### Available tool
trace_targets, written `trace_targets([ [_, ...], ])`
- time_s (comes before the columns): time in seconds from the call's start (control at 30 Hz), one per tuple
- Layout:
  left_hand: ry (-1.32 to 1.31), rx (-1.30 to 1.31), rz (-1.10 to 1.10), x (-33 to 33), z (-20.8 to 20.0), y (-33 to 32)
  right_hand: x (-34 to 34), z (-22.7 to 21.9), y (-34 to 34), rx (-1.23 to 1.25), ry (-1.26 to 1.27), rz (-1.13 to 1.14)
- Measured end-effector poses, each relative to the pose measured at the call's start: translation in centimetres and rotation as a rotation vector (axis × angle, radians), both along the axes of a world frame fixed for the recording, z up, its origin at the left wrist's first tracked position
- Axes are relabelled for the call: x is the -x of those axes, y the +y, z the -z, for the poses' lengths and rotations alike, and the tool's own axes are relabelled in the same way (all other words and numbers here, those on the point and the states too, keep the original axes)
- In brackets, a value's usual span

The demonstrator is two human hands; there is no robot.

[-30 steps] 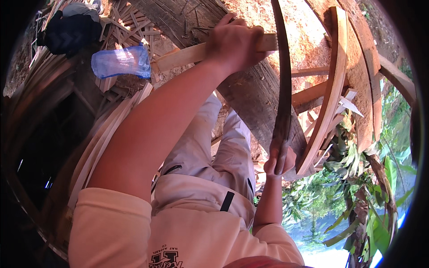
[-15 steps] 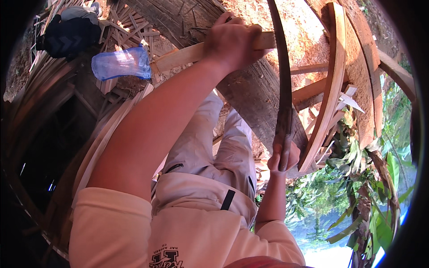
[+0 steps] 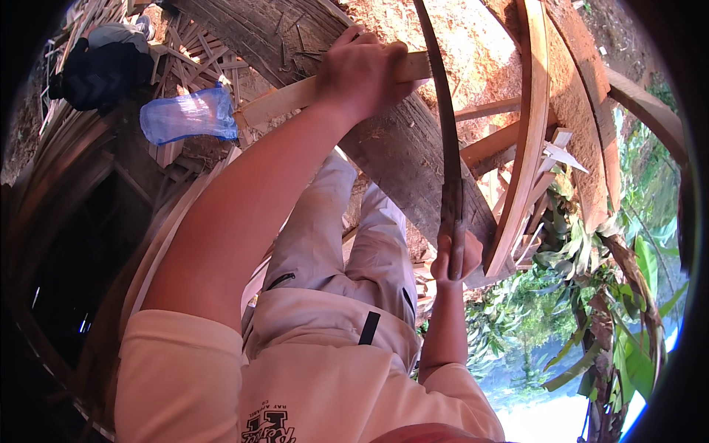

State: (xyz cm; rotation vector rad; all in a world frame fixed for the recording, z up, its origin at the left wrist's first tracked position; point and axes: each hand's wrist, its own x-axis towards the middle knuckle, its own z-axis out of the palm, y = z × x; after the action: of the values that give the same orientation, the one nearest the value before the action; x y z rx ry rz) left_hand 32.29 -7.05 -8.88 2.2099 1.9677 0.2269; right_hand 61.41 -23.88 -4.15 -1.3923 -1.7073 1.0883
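Observation:
My left hand (image 3: 362,80) is closed round a pale wooden strip (image 3: 277,104), holding it across a thick weathered beam (image 3: 395,166). The strip's cut end sticks out just past my fingers. My right hand (image 3: 459,255) grips the handle of a long, narrow dark blade (image 3: 447,122). It stretches away from me, close beside the strip's end; whether they touch I cannot tell. No teeth show, so saw or machete cannot be told apart.
Curved planks (image 3: 523,140) stand right of the blade, over wood offcuts and sawdust (image 3: 473,52). A blue-tinted plastic bag (image 3: 188,117) and a dark cloth bundle (image 3: 100,74) lie on the left. Leafy plants (image 3: 591,258) grow at the right.
The whole view has shifted slightly, so everything sits a little further left. Both hands keep their grips, and the blade stays beside the strip's end.

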Motion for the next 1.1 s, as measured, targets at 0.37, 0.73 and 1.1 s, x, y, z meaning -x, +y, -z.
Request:
trace_targets([
  [0.37, -0.048, -0.027, 0.042, 0.0, 0.3, 0.9, 4.8, 0.7, 5.7, -0.024, 0.008, 0.016],
  [0.73, -0.037, 0.087, 0.014, -0.3, -0.3, 0.4, 3.3, -1.3, 2.1, -0.074, 0.015, 0.033],
  [1.1, -0.020, 0.076, 0.014, 0.1, -0.2, 0.2, -1.9, -2.0, -2.2, 0.005, -0.021, -0.057],
])
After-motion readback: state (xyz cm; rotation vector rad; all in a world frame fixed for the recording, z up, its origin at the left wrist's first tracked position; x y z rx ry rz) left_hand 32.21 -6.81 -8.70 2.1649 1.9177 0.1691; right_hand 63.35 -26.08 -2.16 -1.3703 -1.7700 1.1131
